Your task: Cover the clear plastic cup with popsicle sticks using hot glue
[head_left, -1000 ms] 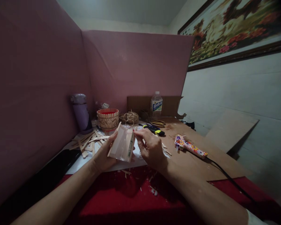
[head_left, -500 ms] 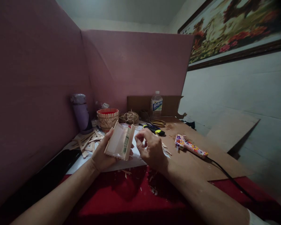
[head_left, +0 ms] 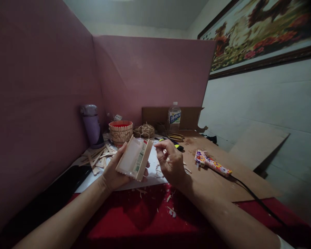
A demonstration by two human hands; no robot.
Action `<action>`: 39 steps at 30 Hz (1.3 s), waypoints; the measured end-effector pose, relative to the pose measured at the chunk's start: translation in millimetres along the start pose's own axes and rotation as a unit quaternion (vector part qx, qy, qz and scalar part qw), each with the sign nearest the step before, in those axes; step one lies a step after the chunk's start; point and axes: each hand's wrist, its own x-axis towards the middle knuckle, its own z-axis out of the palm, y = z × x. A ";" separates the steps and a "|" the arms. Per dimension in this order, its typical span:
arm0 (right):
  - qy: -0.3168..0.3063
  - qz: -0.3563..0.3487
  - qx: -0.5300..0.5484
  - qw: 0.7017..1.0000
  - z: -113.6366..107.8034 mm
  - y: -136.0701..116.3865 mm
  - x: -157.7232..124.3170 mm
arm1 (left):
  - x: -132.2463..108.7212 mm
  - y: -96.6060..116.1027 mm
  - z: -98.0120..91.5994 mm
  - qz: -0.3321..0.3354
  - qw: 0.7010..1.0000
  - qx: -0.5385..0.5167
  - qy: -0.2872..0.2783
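Note:
My left hand [head_left: 115, 173] holds a small clear plastic box [head_left: 131, 157] with pale wooden sticks along its sides, tilted, above the white sheet [head_left: 152, 169]. A printed label shows through the plastic. Just right of the box, my right hand [head_left: 172, 162] is raised with thumb and index finger pinched together. Whatever may be between those fingertips is too small to make out.
Loose sticks [head_left: 94, 160], a purple bottle [head_left: 92, 128], a stick-covered bowl [head_left: 121, 132] and twine [head_left: 145, 130] stand at the back left. Behind my right hand are a cutter [head_left: 179, 148] and a plastic bottle [head_left: 174, 117]. A flowered glue gun [head_left: 212, 164] lies on cardboard [head_left: 238, 186].
My right hand has shifted slightly right, its thumb and index finger now raised near the box's upper edge. The box is turned a little in my left hand.

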 end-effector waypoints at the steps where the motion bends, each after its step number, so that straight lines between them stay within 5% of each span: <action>1: -0.003 0.001 0.004 1.000 -0.3 0.2 0.0 | 0.2 0.2 0.5 -0.001 1.000 0.001 0.008; 14: -0.122 -0.096 0.044 0.987 -7.6 -10.9 -3.4 | 6.2 0.4 9.0 0.093 0.988 -0.024 0.120; 22: -0.111 -0.138 -0.031 0.984 -1.8 -12.2 -5.4 | 8.3 -1.3 22.3 0.109 0.980 -0.020 0.166; 28: -0.063 -0.100 0.011 0.993 -1.6 -10.4 -6.1 | 9.8 -0.4 20.3 0.126 0.973 -0.029 0.189; 34: 0.026 0.042 0.011 0.999 0.0 0.9 -8.6 | 7.3 3.3 13.5 0.134 0.973 -0.041 0.182; 39: -0.022 0.065 0.009 0.998 -0.6 -0.2 -7.4 | 8.5 2.9 13.9 0.138 0.975 -0.029 0.172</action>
